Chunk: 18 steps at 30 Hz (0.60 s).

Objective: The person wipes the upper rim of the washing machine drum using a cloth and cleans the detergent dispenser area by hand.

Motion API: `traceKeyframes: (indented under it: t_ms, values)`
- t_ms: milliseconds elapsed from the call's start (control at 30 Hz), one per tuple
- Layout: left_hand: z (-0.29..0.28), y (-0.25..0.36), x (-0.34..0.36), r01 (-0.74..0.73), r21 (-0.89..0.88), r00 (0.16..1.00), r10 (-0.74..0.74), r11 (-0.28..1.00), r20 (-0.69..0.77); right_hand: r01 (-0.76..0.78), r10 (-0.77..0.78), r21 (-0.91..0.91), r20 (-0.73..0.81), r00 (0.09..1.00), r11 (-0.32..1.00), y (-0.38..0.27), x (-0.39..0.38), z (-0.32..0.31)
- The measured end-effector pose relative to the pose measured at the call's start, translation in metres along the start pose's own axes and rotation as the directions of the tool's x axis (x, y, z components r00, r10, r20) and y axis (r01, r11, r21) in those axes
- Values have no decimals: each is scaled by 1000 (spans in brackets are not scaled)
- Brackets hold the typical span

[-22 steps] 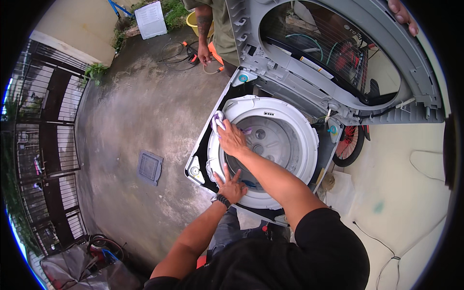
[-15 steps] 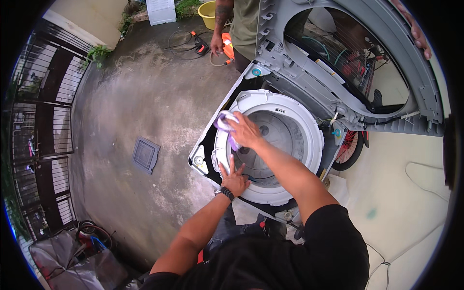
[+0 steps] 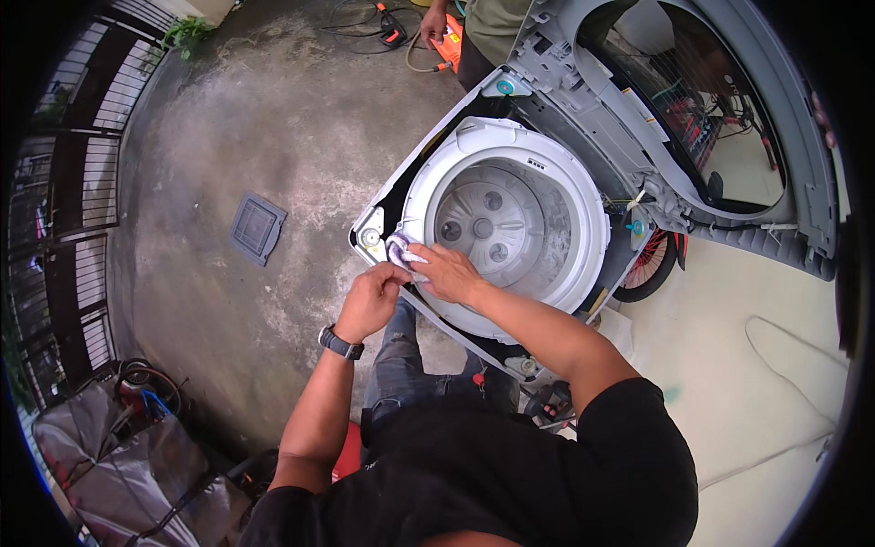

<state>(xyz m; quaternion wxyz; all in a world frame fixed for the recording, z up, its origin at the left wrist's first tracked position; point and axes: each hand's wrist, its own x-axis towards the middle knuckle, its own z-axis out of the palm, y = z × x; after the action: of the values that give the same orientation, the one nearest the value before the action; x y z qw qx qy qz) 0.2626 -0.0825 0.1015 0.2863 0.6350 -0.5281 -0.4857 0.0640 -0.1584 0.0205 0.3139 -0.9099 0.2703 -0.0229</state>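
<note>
A washing machine's white tub ring (image 3: 556, 178) surrounds a steel drum (image 3: 483, 228) inside an opened cabinet. My right hand (image 3: 442, 272) grips a white and purple cloth (image 3: 401, 246) against the lower left of the ring. Just left of it, beside a white corner bracket (image 3: 369, 223), my left hand (image 3: 372, 299) has its fingers pinched at the ring's outer edge by the cloth; what they hold is hidden. The grey top cover (image 3: 802, 164), with its dark lid window (image 3: 702, 100), is raised behind the tub at the right.
A co-worker (image 3: 492, 32) stands behind the machine beside an orange sprayer (image 3: 447, 46) and hose. A metal gate (image 3: 96, 182) lines the left, with a grey drain cover (image 3: 257, 228) on the concrete. A covered bundle (image 3: 118, 465) lies lower left; a bicycle wheel (image 3: 652, 273) shows behind the machine.
My right hand has moved the cloth down the ring's left side. My left hand has left its spread position on the inner rim, moved outward and closed. The machine now appears higher in view.
</note>
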Motion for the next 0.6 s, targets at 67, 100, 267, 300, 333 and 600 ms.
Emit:
traceKeyframes:
  t_ms: [67, 100, 267, 300, 333, 600]
  values:
    - [-15, -6, 0, 27, -32, 991, -31, 999, -133, -9, 7, 48, 33, 999, 999, 6, -5, -1]
    - [-20, -16, 2, 41, -38, 983, -47, 998, -176, 2, -7, 78, 61, 998, 997, 13, -5, -4]
    - [-10, -16, 27, 60, 32, 982, -53, 998, -183, -210, 220, 154, -49, 974, 966, 32, 15, -4]
    - [-2, -11, 39, 17, 105, 985, 1, 994, -173, -210, 219, 165, -39, 975, 964, 26, 0, -3]
    - [4, -7, 48, -25, 182, 985, 54, 983, -161, -205, 214, 182, -32, 976, 962, 13, -13, 0]
    - [62, -46, 100, 36, 571, 998, -59, 820, 21, -68, 32, 124, 276, 961, 990, 9, -160, -9]
